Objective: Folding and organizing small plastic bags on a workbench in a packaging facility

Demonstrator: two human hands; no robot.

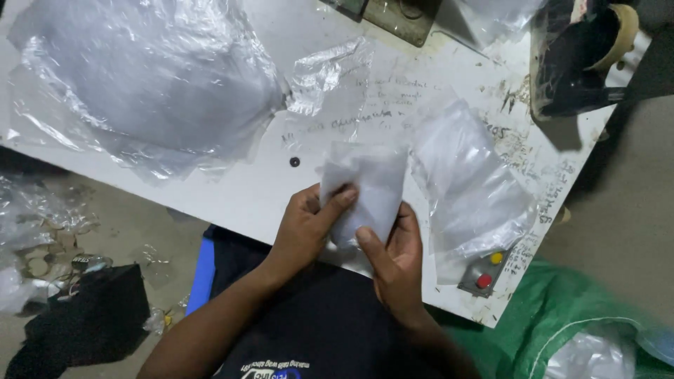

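Both hands closed on small clear plastic bag (368, 189): left hand (303, 228) thumb on top, right hand (398, 256) pinching lower edge.

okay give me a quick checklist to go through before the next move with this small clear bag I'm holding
1. Both hands on the small clear bag: ok, left hand pinches its left edge, right hand its lower right.
2. Bag held above the white table edge: ok.
3. Bag mouth open: cannot tell.
4. Anything inside the bag: cannot tell; it looks pale and flat.
5. Loose stack of clear bags beside the right hand: ok.
6. Control box with yellow and red buttons uncovered: not ok, plastic overlaps part of it.
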